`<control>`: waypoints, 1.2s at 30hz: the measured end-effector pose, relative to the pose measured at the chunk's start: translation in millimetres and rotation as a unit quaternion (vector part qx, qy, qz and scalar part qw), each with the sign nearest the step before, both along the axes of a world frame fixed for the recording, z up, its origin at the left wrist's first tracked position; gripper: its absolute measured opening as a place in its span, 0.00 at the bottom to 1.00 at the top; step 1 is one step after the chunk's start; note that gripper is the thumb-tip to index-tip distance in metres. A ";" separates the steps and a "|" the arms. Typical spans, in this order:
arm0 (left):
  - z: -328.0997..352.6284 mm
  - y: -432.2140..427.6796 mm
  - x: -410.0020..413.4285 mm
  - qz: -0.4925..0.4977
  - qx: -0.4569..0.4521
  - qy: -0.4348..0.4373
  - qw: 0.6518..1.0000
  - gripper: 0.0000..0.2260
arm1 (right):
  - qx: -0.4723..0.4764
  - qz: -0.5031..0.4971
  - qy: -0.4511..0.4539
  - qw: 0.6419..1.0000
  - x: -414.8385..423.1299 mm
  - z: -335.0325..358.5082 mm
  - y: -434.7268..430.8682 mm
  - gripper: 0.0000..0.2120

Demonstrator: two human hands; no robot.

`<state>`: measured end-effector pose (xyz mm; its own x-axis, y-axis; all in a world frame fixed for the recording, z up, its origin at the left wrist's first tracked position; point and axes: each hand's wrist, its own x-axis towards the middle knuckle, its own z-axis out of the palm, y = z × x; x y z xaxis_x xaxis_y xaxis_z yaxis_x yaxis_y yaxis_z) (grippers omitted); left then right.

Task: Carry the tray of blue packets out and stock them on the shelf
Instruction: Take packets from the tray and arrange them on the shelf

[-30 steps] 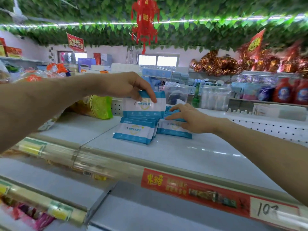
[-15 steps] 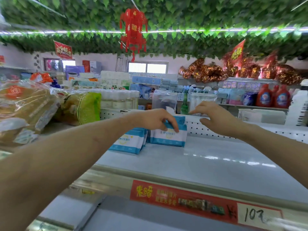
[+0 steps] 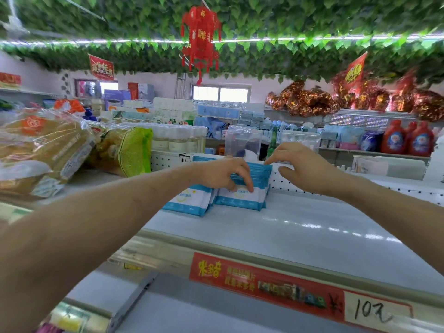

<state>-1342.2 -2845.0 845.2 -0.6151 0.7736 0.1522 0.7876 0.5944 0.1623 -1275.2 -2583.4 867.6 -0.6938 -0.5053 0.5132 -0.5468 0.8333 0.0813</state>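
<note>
Several blue-and-white packets stand upright in two rows at the back of the white shelf [image 3: 312, 227]. The right row of packets [image 3: 240, 199] leans against the perforated back panel; the left row of packets [image 3: 189, 200] stands beside it. My left hand [image 3: 223, 173] lies over the top of the right row, fingers curled down on its front packet. My right hand [image 3: 302, 165] hovers at the row's far right top corner, fingers apart, one fingertip touching the packet tops. No tray is in view.
Bagged bread [image 3: 40, 150] and a green-yellow bag [image 3: 127, 152] fill the shelf to the left. A clear plastic box [image 3: 242, 143] stands behind the back panel. A red price strip [image 3: 276, 284] runs along the shelf's front edge. Red bottles [image 3: 408, 138] are far right.
The packet my left hand held up has been set upright into the right row. My right hand lifted off the flat packets and now touches the row's top. The view moved closer.
</note>
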 end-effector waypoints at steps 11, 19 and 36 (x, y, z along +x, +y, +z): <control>31.7 -119.4 70.5 0.155 0.059 -0.011 0.986 0.15 | 0.009 0.144 -0.015 0.989 -2.3 18.7 -128.0 0.16; 38.2 -260.1 217.8 0.391 0.115 -0.004 0.913 0.14 | -0.030 0.325 -0.132 0.936 21.1 9.3 -288.7 0.13; -262.4 -244.5 514.2 0.677 0.138 -0.205 0.693 0.17 | 0.215 0.518 -0.364 0.744 200.5 -284.9 -405.5 0.11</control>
